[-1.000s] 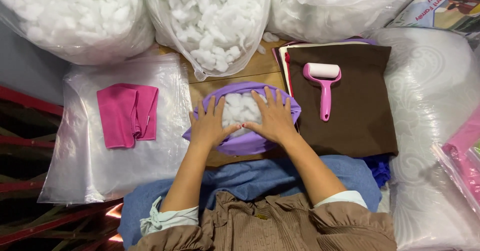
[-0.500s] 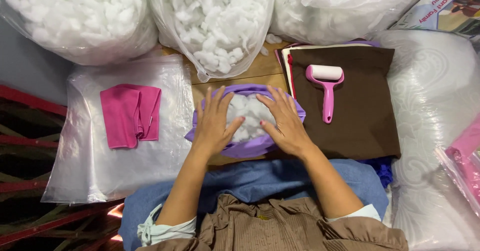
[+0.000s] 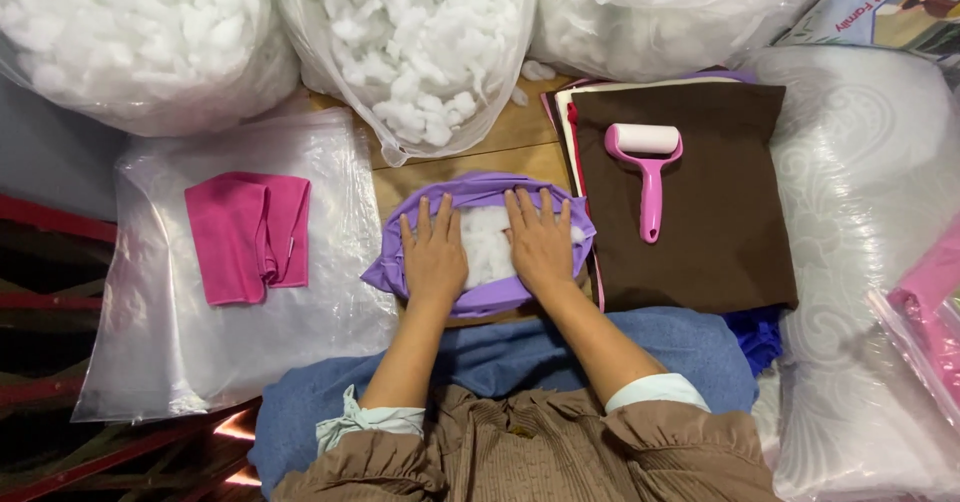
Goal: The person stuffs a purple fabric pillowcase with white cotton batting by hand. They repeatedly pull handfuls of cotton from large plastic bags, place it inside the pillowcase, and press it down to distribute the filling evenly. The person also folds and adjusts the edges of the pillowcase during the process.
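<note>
A purple fabric cover (image 3: 478, 191) lies open on the wooden surface in front of me, with white stuffing (image 3: 488, 247) showing in its opening. My left hand (image 3: 433, 254) rests flat on the left side of the stuffing, fingers spread. Flat on the right side lies my right hand (image 3: 540, 242), fingers pointing away from me. Neither hand grips anything; both press down on the filling.
Three clear bags of white stuffing (image 3: 415, 47) stand at the back. A folded pink cloth (image 3: 250, 234) lies on a plastic sheet (image 3: 200, 352) at the left. A pink lint roller (image 3: 648, 167) rests on brown fabric (image 3: 720, 222) at the right. Wrapped bundles (image 3: 870, 212) fill the far right.
Both hands have shifted on the stuffing and now lie closer together and straighter, fingers pointing away from me. The cover has stayed in place.
</note>
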